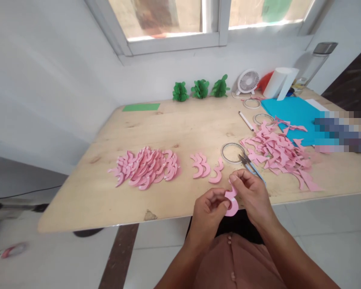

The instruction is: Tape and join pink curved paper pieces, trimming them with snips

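Brown buttoned clothing (239, 263) sits nearest the camera, and just beyond it both hands work together at the near edge of the surface (198, 128). Left hand (212, 206) and right hand (251, 192) each have a pinching grip on one curved pink piece (232, 209), the left low on its side and the right at its upper end. A pale patch crosses the piece, perhaps tape, though it is too small to be sure. The step in hand seems to be fine fingertip work on this single piece; the next move calls for a light, steady pinch, since thin paper would crease easily. Just beyond the hands lie a loose scalloped piece (217, 173) and a small group of similar pieces (200, 165), with a large pink heap (147, 166) farther left. To the right are a ring (222, 153), snips (257, 170) overlapping its edge, pink scraps (278, 148), a pen (246, 121) and blue sheets (291, 106). Along the back stand three green paper ornaments (200, 89), a white fan (248, 82) and a white roll (276, 83), below a window (176, 48) in a pale wall (144, 76).
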Tool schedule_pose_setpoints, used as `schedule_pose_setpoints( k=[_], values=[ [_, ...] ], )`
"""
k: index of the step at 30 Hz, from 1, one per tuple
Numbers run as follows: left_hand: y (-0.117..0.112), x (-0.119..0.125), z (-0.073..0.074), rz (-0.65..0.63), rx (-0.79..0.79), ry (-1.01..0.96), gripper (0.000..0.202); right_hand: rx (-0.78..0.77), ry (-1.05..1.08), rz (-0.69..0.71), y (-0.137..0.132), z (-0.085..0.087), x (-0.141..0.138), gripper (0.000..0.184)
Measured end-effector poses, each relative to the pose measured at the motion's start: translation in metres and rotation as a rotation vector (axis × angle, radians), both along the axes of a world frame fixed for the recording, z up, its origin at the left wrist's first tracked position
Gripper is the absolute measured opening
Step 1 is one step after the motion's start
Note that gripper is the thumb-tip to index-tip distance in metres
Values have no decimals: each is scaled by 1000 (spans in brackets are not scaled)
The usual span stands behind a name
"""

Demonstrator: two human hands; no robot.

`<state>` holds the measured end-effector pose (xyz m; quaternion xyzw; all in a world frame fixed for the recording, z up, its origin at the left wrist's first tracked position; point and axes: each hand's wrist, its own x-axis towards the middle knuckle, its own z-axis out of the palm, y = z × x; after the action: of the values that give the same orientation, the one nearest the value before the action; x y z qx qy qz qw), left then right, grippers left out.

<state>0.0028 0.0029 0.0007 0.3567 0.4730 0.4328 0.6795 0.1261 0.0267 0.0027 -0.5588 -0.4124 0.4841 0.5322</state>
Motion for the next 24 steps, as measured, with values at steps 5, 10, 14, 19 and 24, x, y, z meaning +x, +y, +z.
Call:
schedule_pose_setpoints(
  k=[5,10,14,19,24],
  values=[
    [0,-1,1,-20,-4,9,22,10,2,-20,3,0,-3,26],
    [2,-3,4,17,-14,45,26,38,15,-17,7,0,-6,24],
    [1,-6,6,37,32,83,25,57,-11,-27,11,-3,-7,24],
    [1,-11,-5,45,103,131,21,80,-6,1,15,-11,-7,24],
    [5,-13,-18,28,161,195,25,116,-25,-1,22,-18,-7,22]
  ],
)
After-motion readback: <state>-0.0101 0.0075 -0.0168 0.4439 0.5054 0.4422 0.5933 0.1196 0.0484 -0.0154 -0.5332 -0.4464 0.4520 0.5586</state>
